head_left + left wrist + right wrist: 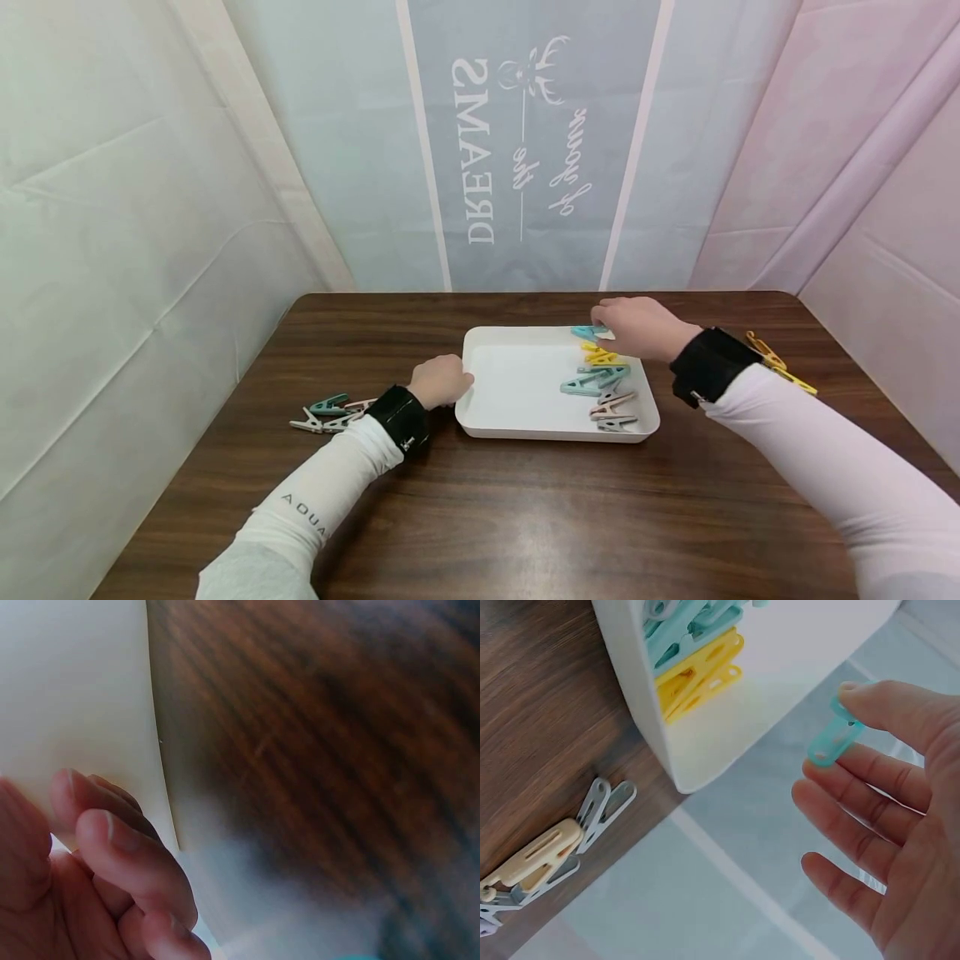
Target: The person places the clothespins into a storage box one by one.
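Observation:
A white tray lies on the table. My left hand grips its left rim, fingers curled at the edge in the left wrist view. Over the tray's far right corner, my right hand pinches a light blue clothespin between thumb and fingertips. Along the tray's right side, clothespins lie in a column: yellow ones at the back, then mint green ones. Nearer the front are a pinkish beige clothespin and a grey one.
Several clothespins, green, pink and grey, lie on the table left of the tray, partly behind the left wrist. Yellow clothespins lie at the right. Beige clothespins and grey ones show beside the tray. A printed curtain hangs behind the table.

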`<state>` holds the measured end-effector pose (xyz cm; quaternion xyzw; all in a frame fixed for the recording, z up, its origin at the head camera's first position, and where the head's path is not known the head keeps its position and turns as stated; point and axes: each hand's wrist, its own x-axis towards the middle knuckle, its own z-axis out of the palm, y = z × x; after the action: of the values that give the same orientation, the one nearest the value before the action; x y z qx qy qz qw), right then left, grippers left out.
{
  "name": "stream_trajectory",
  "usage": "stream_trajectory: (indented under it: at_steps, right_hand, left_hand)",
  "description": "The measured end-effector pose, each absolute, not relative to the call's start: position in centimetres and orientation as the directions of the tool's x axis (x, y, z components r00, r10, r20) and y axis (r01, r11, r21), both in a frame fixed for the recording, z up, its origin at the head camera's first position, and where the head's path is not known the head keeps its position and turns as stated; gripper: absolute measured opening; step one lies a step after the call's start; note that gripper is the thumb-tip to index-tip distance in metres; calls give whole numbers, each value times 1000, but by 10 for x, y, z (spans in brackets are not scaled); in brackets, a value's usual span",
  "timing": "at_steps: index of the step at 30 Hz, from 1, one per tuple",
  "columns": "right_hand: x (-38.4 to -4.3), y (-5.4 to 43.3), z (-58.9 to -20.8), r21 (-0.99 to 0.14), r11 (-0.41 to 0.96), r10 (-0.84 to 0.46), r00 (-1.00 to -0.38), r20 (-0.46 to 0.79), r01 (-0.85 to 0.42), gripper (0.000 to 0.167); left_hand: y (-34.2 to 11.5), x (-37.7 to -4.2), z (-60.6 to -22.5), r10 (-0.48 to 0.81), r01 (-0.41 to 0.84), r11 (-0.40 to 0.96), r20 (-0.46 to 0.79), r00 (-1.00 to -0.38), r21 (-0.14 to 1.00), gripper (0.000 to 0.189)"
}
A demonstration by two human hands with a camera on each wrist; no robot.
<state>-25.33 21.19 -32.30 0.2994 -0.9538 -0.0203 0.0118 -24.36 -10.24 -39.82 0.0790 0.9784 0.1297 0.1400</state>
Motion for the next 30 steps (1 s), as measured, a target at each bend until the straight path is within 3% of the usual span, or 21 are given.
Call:
stream_trajectory:
  at_steps: [13, 20, 30]
  right_hand:
    - [-270, 185, -342, 109, 754, -641, -762, -97, -648, 21]
    - [-274, 181, -351, 93, 743, -657, -749, -91, -663, 13]
    - [-269, 178, -355, 162, 719, -666, -736, -120, -676, 8]
  left_hand:
    - [-103, -244, -400, 188, 115, 953, -254, -949, 279, 33]
    - [-103, -245, -399, 190, 116, 952, -249, -950, 284, 32]
    - [-105, -245, -401, 210, 132, 943, -237, -948, 307, 30]
